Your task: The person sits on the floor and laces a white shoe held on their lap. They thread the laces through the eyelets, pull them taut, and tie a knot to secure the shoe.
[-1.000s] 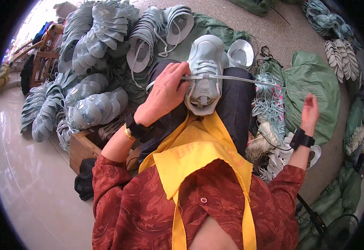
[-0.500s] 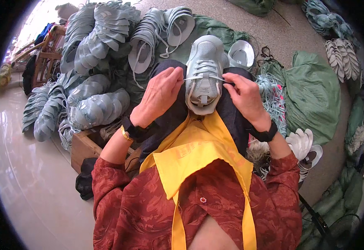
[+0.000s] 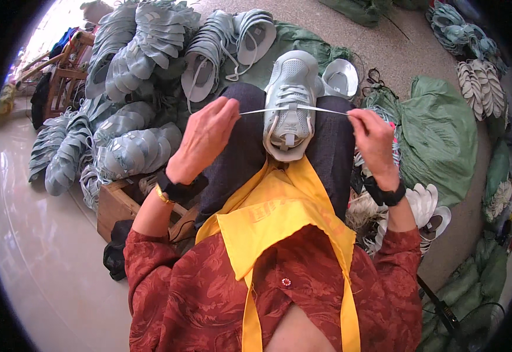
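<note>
A pale grey-green sneaker upper (image 3: pixel 291 79) rests between my knees, its toe pointing away and its heel opening toward me. White shoelace (image 3: pixel 329 111) runs through its eyelets, and both ends stretch out sideways in a taut line across the tongue. My left hand (image 3: pixel 204 136) is closed on the left end of the lace, over my left knee. The right end is pinched between the thumb and fingers of my right hand (image 3: pixel 376 139), beyond my right knee. A yellow apron (image 3: pixel 279 217) lies over my lap just below the shoe.
Stacks of grey-green shoe uppers (image 3: pixel 144 47) lie at the left, beside a wooden box (image 3: pixel 117 206). A single pale upper (image 3: pixel 339 78) sits behind the sneaker. A green sack (image 3: pixel 437 141) and white shoe pieces (image 3: pixel 423 205) are at the right. A wooden chair (image 3: pixel 65 88) stands far left.
My hands have moved apart, left and right, drawing longer lengths of lace out to each side of the shoe. The sneaker has stayed almost where it was.
</note>
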A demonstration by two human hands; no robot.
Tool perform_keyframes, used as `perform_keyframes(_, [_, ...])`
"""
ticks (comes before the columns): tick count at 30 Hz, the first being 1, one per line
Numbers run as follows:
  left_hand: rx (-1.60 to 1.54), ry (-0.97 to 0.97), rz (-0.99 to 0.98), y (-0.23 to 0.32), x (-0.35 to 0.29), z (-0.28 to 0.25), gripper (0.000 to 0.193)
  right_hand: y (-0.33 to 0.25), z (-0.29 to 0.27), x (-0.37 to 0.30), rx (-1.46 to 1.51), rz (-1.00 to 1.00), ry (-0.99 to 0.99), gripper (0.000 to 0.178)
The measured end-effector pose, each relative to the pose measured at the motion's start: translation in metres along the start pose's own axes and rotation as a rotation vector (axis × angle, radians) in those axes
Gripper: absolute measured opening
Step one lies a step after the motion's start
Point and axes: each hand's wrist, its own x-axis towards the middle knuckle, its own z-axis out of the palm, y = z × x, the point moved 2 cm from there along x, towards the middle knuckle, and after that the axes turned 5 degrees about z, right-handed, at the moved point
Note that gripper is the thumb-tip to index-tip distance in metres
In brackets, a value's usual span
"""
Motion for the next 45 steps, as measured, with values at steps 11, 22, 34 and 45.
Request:
perform_keyframes(11, [0.205,0.078,-0.163,-0.036,-0.053,-0.040,0.013,0.102,-0.057,-0.052,0.068,0.382,0.095,0.014])
perform_keyframes(22, [0.248,0.145,-0.548,-0.116,-0.116,-0.102,0.009,0.212,-0.092,-0.106,0.104,0.648,0.086,0.017])
perform_keyframes(34, [0.294,0.169,-0.593,-0.149,-0.137,-0.140,0.011,0.238,-0.103,-0.117,0.019,0.664,0.095,0.018])
perform_keyframes(45, [0.377,0.146,-0.543,-0.153,-0.129,-0.138,0.008,0.237,-0.086,-0.109,0.118,0.787,-0.068,0.015])
